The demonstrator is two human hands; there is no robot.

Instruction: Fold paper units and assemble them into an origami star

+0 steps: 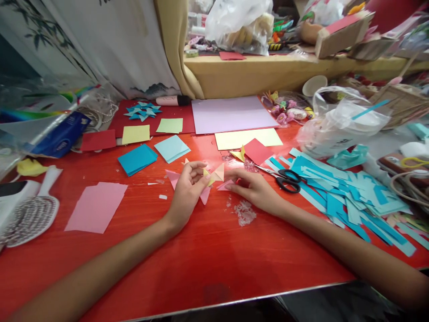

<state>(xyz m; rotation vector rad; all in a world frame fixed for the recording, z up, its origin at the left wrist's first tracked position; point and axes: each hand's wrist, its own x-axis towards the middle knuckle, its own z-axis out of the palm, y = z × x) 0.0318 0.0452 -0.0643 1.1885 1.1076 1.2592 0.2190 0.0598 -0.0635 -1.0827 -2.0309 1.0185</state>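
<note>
My left hand point(188, 190) is closed on a folded paper piece point(217, 173) in peach and yellow, pinched between thumb and fingers. Pink folded points point(205, 196) stick out below and behind this hand; whether they join the same piece I cannot tell. To its right, my right hand point(254, 188) pinches a small pink folded paper point(225, 185) at its fingertips. The two papers are close together over the red table point(208, 250). Scissors point(284, 176) with black handles lie just beyond my right hand, near a yellow folded piece point(239, 154) and a red paper square point(257, 151).
Pink sheets point(97, 208) and blue squares point(137, 159) lie at left, near a hairbrush point(33, 214). Blue paper strips point(355, 192) are heaped at right, below a plastic bag point(342, 120). A blue folded star point(143, 110) and lilac sheet point(231, 114) are at the back.
</note>
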